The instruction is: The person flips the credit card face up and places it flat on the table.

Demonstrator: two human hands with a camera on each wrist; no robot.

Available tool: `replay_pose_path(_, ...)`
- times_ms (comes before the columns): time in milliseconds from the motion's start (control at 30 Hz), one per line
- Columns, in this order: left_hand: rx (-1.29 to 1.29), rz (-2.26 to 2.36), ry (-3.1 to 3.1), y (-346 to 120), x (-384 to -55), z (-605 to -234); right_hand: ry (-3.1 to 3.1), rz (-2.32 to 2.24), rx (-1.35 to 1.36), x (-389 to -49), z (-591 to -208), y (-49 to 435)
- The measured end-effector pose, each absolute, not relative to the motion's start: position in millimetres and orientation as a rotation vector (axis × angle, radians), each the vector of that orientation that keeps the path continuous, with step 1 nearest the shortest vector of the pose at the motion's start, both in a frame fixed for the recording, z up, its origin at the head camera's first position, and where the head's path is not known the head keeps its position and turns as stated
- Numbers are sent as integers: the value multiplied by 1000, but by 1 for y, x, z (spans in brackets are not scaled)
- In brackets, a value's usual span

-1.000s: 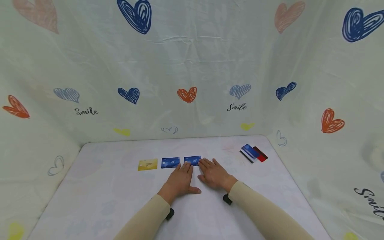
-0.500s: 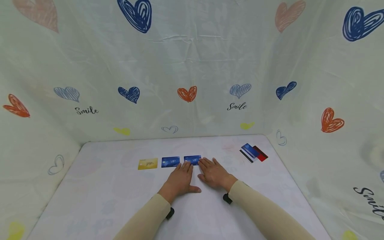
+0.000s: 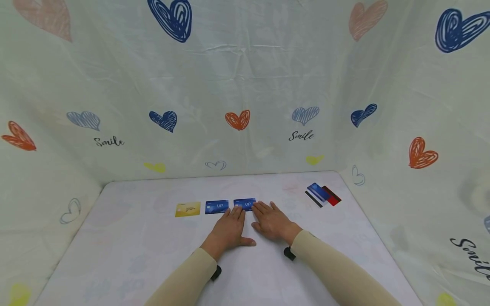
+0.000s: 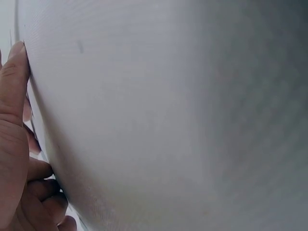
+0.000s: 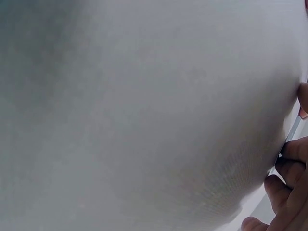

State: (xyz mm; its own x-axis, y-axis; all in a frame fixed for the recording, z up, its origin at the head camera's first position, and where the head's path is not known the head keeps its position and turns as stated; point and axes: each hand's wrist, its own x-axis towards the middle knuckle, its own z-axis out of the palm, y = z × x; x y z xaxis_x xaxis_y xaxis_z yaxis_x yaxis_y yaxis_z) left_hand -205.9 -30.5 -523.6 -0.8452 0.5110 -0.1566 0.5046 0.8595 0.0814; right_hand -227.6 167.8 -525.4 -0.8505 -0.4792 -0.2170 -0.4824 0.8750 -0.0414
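Observation:
Three cards lie in a row on the white table: a gold card (image 3: pixel 188 209) on the left, a blue VIP card (image 3: pixel 216 207) in the middle and a second blue VIP card (image 3: pixel 244 204) on the right. The left hand (image 3: pixel 229 229) lies palm down with its fingertips on the lower edge of the right-hand VIP card, thumb stretched out to the side. Against that card's right edge rest the fingertips of the right hand (image 3: pixel 273 222), its fingers extended. Both wrist views show mostly blurred white surface, with part of the left hand (image 4: pixel 14 139) and right hand (image 5: pixel 291 185) at the margins.
At the table's back right lies an overlapping pile of cards (image 3: pixel 322 194), blue, red and white with a dark stripe. A white curtain (image 3: pixel 199 85) printed with hearts closes off the back and sides. The table's back edge (image 3: pixel 222 175) runs just behind the cards.
Hands and cards hold the same places on the table throughout. Only a very slight shift of the head view shows.

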Motion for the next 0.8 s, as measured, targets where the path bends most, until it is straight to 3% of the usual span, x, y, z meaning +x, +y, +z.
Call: replay_pose_path(800,784,72,2859,-31,-208,-523,2863,8,-669,-226,-527,179)
